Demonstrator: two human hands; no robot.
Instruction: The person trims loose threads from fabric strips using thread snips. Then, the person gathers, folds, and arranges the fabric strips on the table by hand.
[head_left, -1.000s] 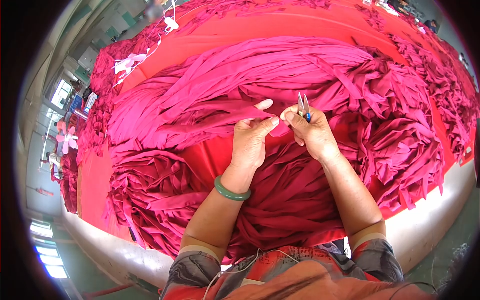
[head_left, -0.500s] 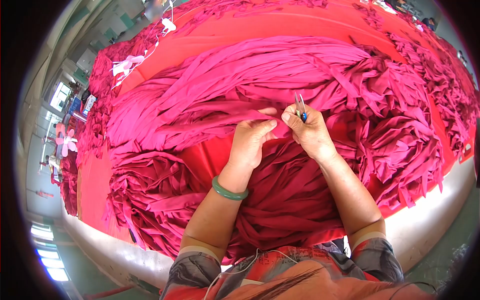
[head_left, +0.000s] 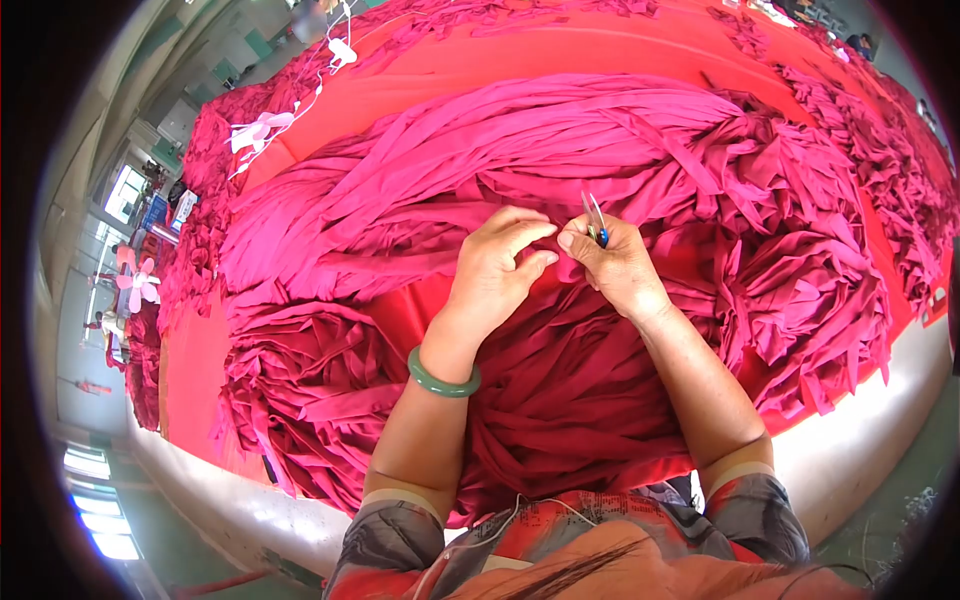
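The left hand (head_left: 492, 265) is drawing back! Half a second ago its finger pointed out straight beneath the cloth; now the fingers curl over toward the right thumb, the thumb standing apart below them. That grip is loosely parted, with nothing visible held in it; whether the fingertips brush fabric, I cannot tell.

On the wrist, the smooth, round green bangle (head_left: 444, 387) has swung left and a touch higher with the arm.

Over to the right hand (head_left: 622, 270), barely moved: its grip is closed around small, pointed metal snips with blue on the handle (head_left: 603, 236). The blades jut up past the fingers, leaning further left than before, their tips slightly apart. Thumb and forefinger meet at the front, but what they pinch is too small to make out.

And the long, flat magenta fabric strips (head_left: 480, 135)? They lie heaped in the same folds, sweeping behind both hands and piling up in front, across the worktop (head_left: 190, 360) with its bright red cover. The pink-bladed fan (head_left: 262, 130) sits beyond them, far left.
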